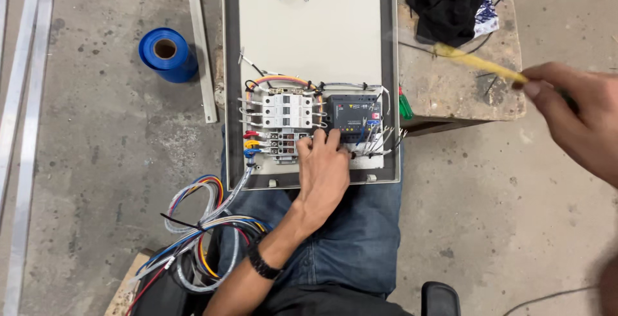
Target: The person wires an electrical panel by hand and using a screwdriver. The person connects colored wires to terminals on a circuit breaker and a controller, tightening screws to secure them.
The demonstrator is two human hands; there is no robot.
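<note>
The electrical panel (309, 33) lay across the person's lap, its long axis running away from the body, with the component end nearest the person. 1 white breaker block (283, 111) and 1 black control module (353, 114) sat side by side above a terminal strip (283, 143). The left hand (324, 168) rested on the strip, fingers (317, 139) together and pressed against the terminals. The right hand (573, 113), well apart to the right, had its fingers clamped on 1 yellow-handled screwdriver (476, 62), blurred, its long axis pointing up-left toward the wooden surface (450, 91). 3 coloured lugs, red, yellow and blue, stood at the strip's left edge. 1 blue tape roll (168, 54) lay on the floor.
</note>
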